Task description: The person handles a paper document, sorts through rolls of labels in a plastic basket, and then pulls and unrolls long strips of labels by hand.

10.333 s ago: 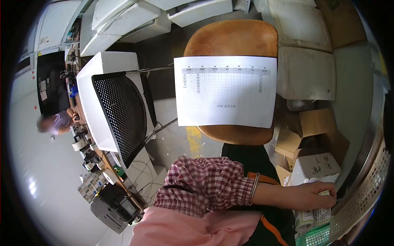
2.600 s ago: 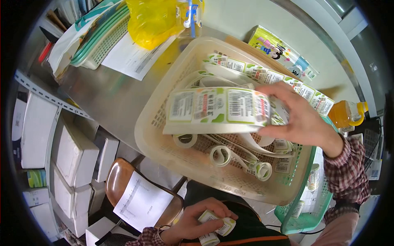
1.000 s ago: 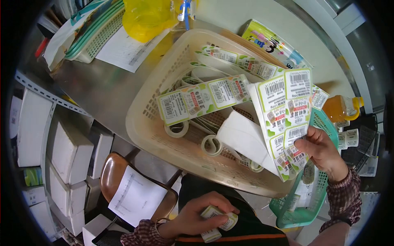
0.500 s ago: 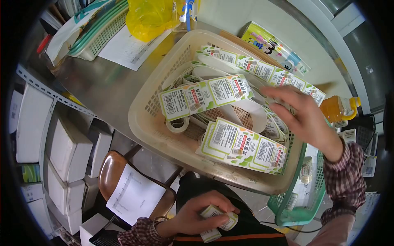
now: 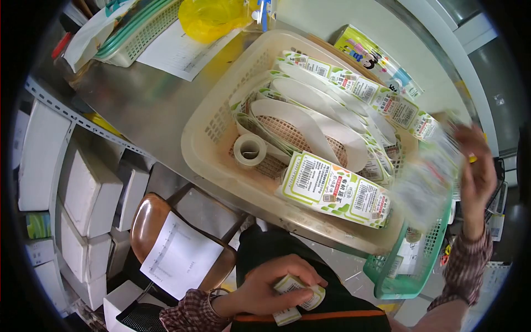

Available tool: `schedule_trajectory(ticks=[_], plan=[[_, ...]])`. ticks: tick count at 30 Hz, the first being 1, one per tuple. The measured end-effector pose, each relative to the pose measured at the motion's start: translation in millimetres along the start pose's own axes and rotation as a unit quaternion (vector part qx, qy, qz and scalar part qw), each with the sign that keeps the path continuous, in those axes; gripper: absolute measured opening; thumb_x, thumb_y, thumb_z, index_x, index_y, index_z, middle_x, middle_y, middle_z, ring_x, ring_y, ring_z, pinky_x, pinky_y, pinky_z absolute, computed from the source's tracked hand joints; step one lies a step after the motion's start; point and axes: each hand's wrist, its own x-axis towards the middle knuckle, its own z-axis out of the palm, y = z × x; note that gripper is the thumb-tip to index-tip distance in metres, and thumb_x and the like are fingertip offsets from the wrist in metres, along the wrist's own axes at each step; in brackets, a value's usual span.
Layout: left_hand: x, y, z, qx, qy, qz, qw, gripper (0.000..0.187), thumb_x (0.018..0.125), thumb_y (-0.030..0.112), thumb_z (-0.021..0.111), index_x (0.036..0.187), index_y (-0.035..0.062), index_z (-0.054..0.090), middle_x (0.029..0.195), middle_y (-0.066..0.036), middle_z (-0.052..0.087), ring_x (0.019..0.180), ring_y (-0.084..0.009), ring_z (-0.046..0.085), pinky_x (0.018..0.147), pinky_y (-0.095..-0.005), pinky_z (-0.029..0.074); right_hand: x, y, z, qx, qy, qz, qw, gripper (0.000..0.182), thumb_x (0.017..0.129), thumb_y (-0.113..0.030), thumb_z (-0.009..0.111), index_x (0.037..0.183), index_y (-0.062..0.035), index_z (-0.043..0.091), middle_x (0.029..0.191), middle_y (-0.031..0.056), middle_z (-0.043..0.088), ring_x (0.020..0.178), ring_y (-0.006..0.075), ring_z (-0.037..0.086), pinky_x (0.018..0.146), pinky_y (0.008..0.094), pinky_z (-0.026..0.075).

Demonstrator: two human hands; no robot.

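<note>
My left hand point(image 5: 260, 288) rests low at my lap, its fingers closed around a small roll of green-and-white printed labels point(image 5: 313, 299). At the right, my right hand point(image 5: 477, 171) holds a strip of printed labels point(image 5: 425, 185), smeared by motion, over the right edge of a large cream plastic basket point(image 5: 206, 160). Inside the basket lie several looped label strips point(image 5: 323, 124), white backing showing. A folded label stack point(image 5: 337, 191) lies along the near side, and a small white roll point(image 5: 249, 149) stands at the left.
A green basket point(image 5: 381, 276) with small items sits below the cream basket at right. To the left are a brown chair point(image 5: 145, 221) with a paper sheet point(image 5: 180, 255) and stacked white boxes point(image 5: 91, 191). A yellow plastic bag point(image 5: 207, 21) lies on the metal table point(image 5: 130, 105).
My right hand has taken the label strip that lay across the basket and carried it right, uncovering the loops and the white roll. My left hand has stayed put. The view has shifted slightly.
</note>
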Motion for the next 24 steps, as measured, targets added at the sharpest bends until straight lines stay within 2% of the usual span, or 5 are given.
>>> schedule_trajectory(ticks=[4, 8, 10, 17, 24], plan=[[14, -2, -3, -0.007, -0.008, -0.001, 1.000, 0.017, 0.084, 0.001, 0.059, 0.100, 0.0028, 0.053, 0.099, -0.012, 0.054, 0.104, -0.0293, 0.058, 0.086, -0.0391, 0.046, -118, 54, -71, 0.141, 0.054, 0.197, 0.969, 0.015, 0.080, 0.008, 0.049, 0.090, -0.0023, 0.054, 0.109, 0.0157, 0.059, 0.116, 0.0289, 0.049, 0.107, 0.0451, 0.025], [29, -4, 1, 0.031, -0.028, 0.029, 0.999, 0.016, 0.083, 0.005, 0.062, 0.096, 0.0025, 0.055, 0.099, -0.011, 0.060, 0.095, -0.0182, 0.059, 0.083, -0.0309, 0.045, -133, 45, -66, -0.210, -0.145, 0.211, 0.944, 0.029, 0.074, 0.015, 0.041, 0.094, -0.0005, 0.056, 0.119, 0.0127, 0.055, 0.126, 0.0280, 0.040, 0.106, 0.0399, 0.026], [32, -4, 4, 0.037, -0.044, 0.043, 0.997, 0.016, 0.083, 0.006, 0.062, 0.096, 0.0026, 0.054, 0.099, -0.011, 0.060, 0.095, -0.0183, 0.059, 0.083, -0.0306, 0.045, -105, 20, -40, 0.049, -0.076, 0.272, 0.958, 0.035, 0.074, 0.012, 0.042, 0.103, 0.0001, 0.057, 0.119, 0.0164, 0.054, 0.122, 0.0312, 0.043, 0.105, 0.0409, 0.030], [20, -12, 14, 0.034, -0.021, 0.033, 0.999, 0.016, 0.083, 0.005, 0.062, 0.097, 0.0029, 0.055, 0.099, -0.011, 0.060, 0.095, -0.0190, 0.058, 0.082, -0.0310, 0.045, -14, -57, 77, 0.153, -0.254, 0.071, 0.952, 0.043, 0.071, -0.005, 0.070, 0.112, -0.0009, 0.056, 0.109, 0.0173, 0.057, 0.107, 0.0312, 0.052, 0.094, 0.0357, 0.038], [4, -9, 18, -0.001, 0.034, 0.023, 0.999, 0.022, 0.084, 0.004, 0.060, 0.104, 0.0011, 0.054, 0.099, -0.010, 0.059, 0.096, -0.0190, 0.059, 0.083, -0.0309, 0.045, -4, -42, 64, 0.469, -0.241, 0.336, 0.781, 0.035, 0.078, 0.000, 0.067, 0.111, 0.0008, 0.057, 0.100, 0.0047, 0.065, 0.085, 0.0103, 0.061, 0.077, 0.0251, 0.049]])
